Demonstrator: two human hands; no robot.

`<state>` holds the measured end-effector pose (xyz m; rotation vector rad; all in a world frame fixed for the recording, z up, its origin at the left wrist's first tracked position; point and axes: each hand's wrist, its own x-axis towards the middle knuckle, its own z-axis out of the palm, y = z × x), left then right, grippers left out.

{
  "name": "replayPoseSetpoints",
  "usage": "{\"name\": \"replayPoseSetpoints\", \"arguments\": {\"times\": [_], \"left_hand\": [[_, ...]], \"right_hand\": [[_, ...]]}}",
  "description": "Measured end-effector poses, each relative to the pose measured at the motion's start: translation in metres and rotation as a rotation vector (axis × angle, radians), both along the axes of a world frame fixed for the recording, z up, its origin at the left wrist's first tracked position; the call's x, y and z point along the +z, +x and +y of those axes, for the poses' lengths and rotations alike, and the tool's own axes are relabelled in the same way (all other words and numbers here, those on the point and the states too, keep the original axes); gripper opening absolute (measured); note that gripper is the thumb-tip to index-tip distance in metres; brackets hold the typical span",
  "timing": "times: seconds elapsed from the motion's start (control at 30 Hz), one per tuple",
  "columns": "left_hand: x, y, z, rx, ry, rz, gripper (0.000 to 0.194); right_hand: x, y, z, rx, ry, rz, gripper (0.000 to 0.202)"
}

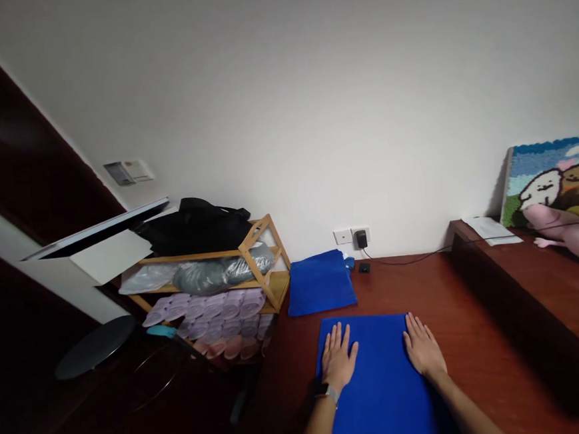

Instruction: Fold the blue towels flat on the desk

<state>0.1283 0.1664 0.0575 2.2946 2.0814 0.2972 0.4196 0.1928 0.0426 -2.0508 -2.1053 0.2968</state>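
Observation:
A flat blue cloth [380,384] lies spread on the reddish-brown desk [480,349] in front of me. My left hand [339,358] rests palm down on its left side, fingers spread, with a watch on the wrist. On the cloth's right edge lies my right hand [424,347], also flat with its fingers stretched out. Neither hand grips anything. Farther back, a second blue cloth [321,283] sits folded near the desk's left edge, apart from both hands.
Left of the desk stands a wooden rack [269,282] with a black bag [200,227] and shoes. A plugged-in adapter [361,239] trails a cable along the wall. The raised surface at right holds papers [491,229], a pink plush toy [571,231] and a picture [542,177].

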Motion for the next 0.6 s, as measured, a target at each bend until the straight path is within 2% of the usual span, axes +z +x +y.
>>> {"name": "replayPoseSetpoints", "arguments": {"times": [0.13,0.23,0.3,0.37,0.43,0.53,0.6], "left_hand": [[-0.001,-0.03,0.005,0.192,0.018,0.039,0.066],[0.011,-0.031,0.01,0.233,0.041,0.056,0.066],[0.021,-0.007,0.011,0.119,0.051,0.038,0.065],[0.027,0.033,0.011,-0.091,0.051,-0.006,0.064],[0.026,0.079,0.01,-0.278,0.023,-0.054,0.063],[0.018,0.126,0.011,-0.352,-0.044,-0.099,0.065],[0.012,0.132,0.014,-0.335,-0.065,-0.112,0.066]], "right_hand": [[0.006,-0.002,0.0,-0.011,-0.022,0.005,0.07],[0.011,-0.003,-0.001,-0.01,-0.031,0.0,0.069],[0.014,-0.004,-0.002,-0.012,-0.033,0.01,0.069],[0.015,-0.004,-0.002,-0.018,-0.038,0.015,0.068],[0.014,-0.003,-0.003,-0.018,-0.043,0.0,0.068],[0.011,-0.002,-0.003,0.001,-0.045,-0.033,0.068],[0.01,-0.002,-0.002,0.004,-0.045,-0.047,0.069]]}}
